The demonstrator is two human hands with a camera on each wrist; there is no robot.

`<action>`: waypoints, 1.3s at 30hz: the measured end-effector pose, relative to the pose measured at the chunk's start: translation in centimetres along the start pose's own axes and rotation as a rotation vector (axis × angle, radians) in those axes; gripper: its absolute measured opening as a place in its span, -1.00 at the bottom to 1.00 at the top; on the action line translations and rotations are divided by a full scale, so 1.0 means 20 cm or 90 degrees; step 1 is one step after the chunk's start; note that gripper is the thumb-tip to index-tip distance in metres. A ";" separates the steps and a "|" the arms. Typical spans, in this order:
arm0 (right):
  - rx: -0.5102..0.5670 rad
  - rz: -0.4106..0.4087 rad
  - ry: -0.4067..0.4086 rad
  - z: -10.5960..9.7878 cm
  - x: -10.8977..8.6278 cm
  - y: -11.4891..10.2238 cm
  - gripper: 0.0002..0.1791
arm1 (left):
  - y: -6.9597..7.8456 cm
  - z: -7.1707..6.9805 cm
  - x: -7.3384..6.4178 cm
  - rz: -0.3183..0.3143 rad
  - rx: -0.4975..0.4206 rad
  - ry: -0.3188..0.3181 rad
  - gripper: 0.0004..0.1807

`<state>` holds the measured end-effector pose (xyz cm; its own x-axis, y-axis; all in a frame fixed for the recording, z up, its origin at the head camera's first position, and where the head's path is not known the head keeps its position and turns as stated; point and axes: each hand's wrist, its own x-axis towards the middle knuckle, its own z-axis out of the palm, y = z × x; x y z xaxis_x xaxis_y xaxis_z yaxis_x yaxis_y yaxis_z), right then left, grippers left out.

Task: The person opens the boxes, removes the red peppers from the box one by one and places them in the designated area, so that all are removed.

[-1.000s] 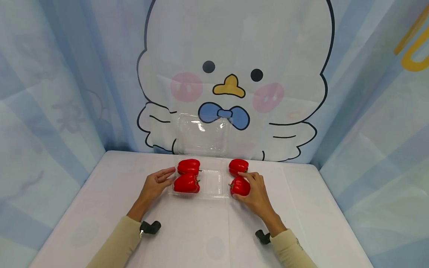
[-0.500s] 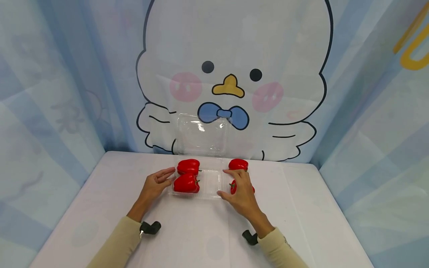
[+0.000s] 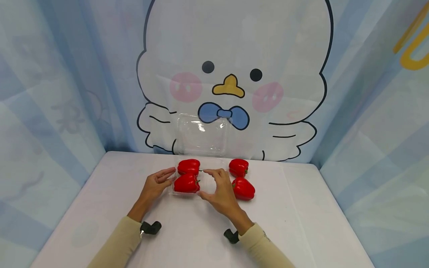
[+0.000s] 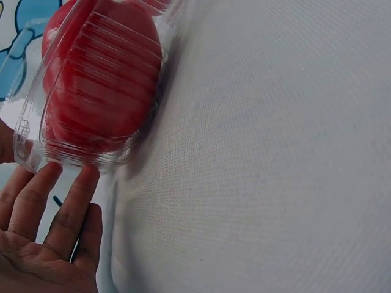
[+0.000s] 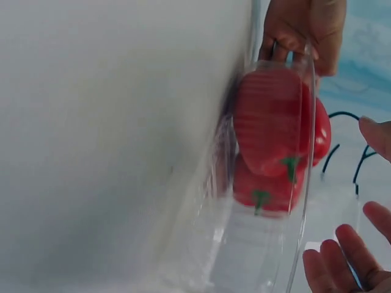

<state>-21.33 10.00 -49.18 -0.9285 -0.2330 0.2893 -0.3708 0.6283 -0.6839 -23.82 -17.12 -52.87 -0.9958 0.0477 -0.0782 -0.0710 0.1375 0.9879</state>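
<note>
A clear plastic clamshell box (image 3: 211, 194) stands near the back of the table, its lid (image 3: 202, 136) raised behind. Two red bell peppers (image 3: 186, 183) (image 3: 188, 166) lie in its left half, stems to the right. My left hand (image 3: 155, 186) rests straight fingertips (image 4: 87, 177) against the box's left wall. Over the right half of the box is my right hand (image 3: 219, 191), thumb and fingers spread, nothing between them; its fingertips come close to the peppers inside. Two more red bell peppers (image 3: 243, 188) (image 3: 238, 167) lie outside, right of the box.
The white-covered table (image 3: 187, 238) ends just behind the box at a hanging cloth backdrop (image 3: 291, 93) with a cartoon bird print. Further cloth (image 3: 50, 111) hangs along both sides. A small black camera mount (image 3: 151, 227) sits on each wrist.
My right hand has let go of the front outside pepper and moved left over the box. That pepper has shifted slightly right. My left hand has stayed at the box's left side.
</note>
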 end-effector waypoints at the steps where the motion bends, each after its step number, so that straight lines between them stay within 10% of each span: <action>1: 0.000 -0.002 -0.003 0.02 0.01 -0.01 -0.16 | 0.00 0.00 0.00 0.001 -0.001 -0.001 -0.45; 21: 0.017 0.063 -0.056 0.24 0.16 -0.11 -0.24 | 0.03 0.00 -0.02 0.013 0.005 -0.006 -0.45; 39: 0.076 0.158 -0.079 0.22 0.20 -0.08 -0.37 | 0.02 0.00 -0.01 0.014 0.032 -0.001 -0.45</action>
<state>-24.56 4.77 -49.77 -0.9839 -0.1770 0.0238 -0.1251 0.5881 -0.7990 -23.69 -17.13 -52.54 -0.9969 0.0535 -0.0569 -0.0461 0.1856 0.9816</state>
